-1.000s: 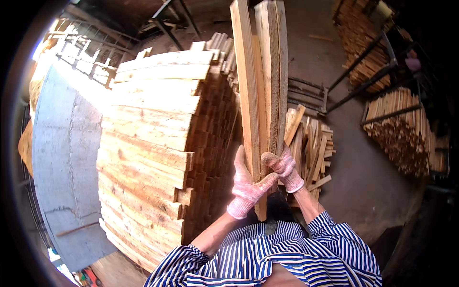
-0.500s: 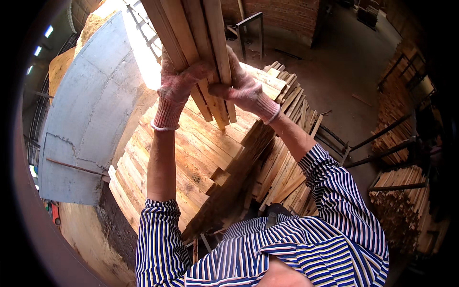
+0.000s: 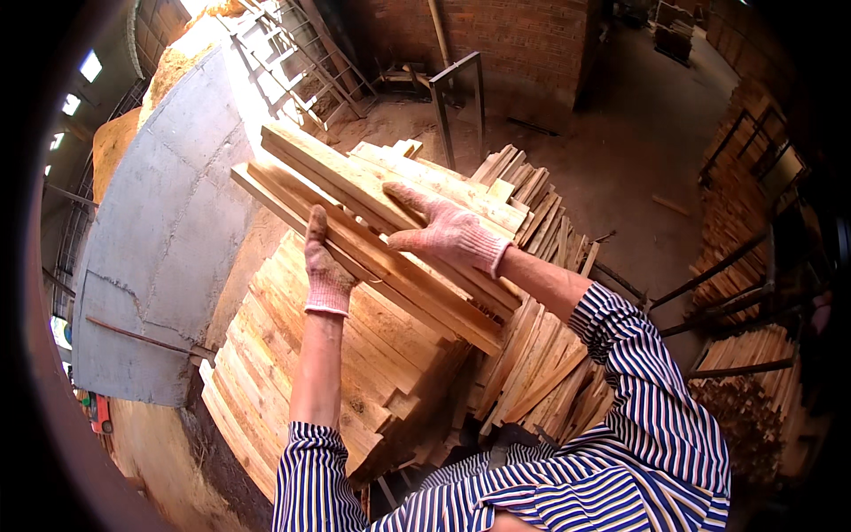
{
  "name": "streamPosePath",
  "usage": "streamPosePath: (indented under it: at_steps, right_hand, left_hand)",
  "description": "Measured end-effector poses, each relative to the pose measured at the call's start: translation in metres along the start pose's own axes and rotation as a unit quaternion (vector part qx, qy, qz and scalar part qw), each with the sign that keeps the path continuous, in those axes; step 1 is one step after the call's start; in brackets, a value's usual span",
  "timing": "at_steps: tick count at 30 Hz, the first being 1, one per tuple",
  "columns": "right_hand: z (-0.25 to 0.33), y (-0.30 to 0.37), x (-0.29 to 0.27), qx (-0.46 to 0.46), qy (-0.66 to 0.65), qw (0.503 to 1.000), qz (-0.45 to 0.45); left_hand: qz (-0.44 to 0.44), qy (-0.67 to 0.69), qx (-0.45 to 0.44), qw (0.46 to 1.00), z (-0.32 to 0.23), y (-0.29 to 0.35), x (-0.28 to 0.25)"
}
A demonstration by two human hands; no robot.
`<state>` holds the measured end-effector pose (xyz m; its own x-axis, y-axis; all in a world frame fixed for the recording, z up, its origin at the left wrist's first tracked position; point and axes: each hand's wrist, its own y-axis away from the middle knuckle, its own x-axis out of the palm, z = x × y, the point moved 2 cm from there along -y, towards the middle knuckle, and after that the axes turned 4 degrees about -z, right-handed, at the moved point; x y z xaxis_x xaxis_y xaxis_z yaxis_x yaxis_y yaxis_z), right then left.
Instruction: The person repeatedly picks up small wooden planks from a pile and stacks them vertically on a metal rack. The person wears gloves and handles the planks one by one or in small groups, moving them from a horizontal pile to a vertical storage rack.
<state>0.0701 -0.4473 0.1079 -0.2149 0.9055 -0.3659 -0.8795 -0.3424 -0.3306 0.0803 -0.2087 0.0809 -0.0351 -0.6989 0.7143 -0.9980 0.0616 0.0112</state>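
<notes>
Several sawn wooden boards [image 3: 377, 235] lie in a loose, slightly fanned bundle, slanting from upper left to lower right over a large stack of boards [image 3: 292, 328]. Both my hands wear pinkish knit work gloves. At the bundle's near left side, my left hand [image 3: 328, 270] is closed on the outer boards, with the thumb pointing up and the other fingers hidden behind the wood. My right hand [image 3: 448, 232] rests on the bundle's right side, thumb and forefinger spread apart; its remaining fingers are not clearly visible. Whether the bundle bears fully on the stack, I cannot tell.
A curved grey metal sheet [image 3: 160, 213] stands left of the stack. Loose narrow boards [image 3: 532, 363] lie to its right. Beyond are a ladder-like metal frame [image 3: 284, 66], a small upright frame [image 3: 456, 97] and a brick wall [image 3: 523, 53]. More piled wood [image 3: 731, 230] lines the far right.
The bundle has swung down from nearly upright to a slant across the stack, and its boards have fanned apart. My right hand's fingers have spread; my left hand has come lower.
</notes>
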Motion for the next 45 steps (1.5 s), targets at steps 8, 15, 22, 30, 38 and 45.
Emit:
streamPosePath:
  at_steps: [8, 15, 22, 30, 38, 45]
  right_hand:
    - [-0.128, -0.084, -0.101, 0.198, 0.172, 0.965, 0.021]
    - [-0.213, -0.111, -0.077, 0.118, 0.355, 0.914, 0.155]
    - [-0.119, -0.085, -0.016, 0.119, 0.369, 0.914, 0.116]
    - [-0.064, 0.096, -0.048, 0.246, -0.126, 0.956, 0.1]
    - [-0.129, 0.23, -0.051, 0.344, -0.384, 0.818, -0.255]
    - [-0.171, 0.197, -0.023, 0.342, -0.329, 0.834, -0.28]
  left_hand:
    - [-0.092, 0.123, -0.049, 0.987, 0.096, 0.012, -0.066]
    - [-0.073, 0.147, -0.076, 0.984, 0.113, -0.004, -0.079]
    - [-0.052, -0.004, -0.096, 0.994, 0.09, -0.012, -0.071]
    - [-0.003, -0.304, -0.085, 0.949, 0.153, 0.006, 0.093]
    - [0.053, -0.837, 0.18, 0.515, 0.212, -0.146, 0.074]
    - [0.021, -0.922, 0.084, 0.378, 0.223, -0.204, 0.051]
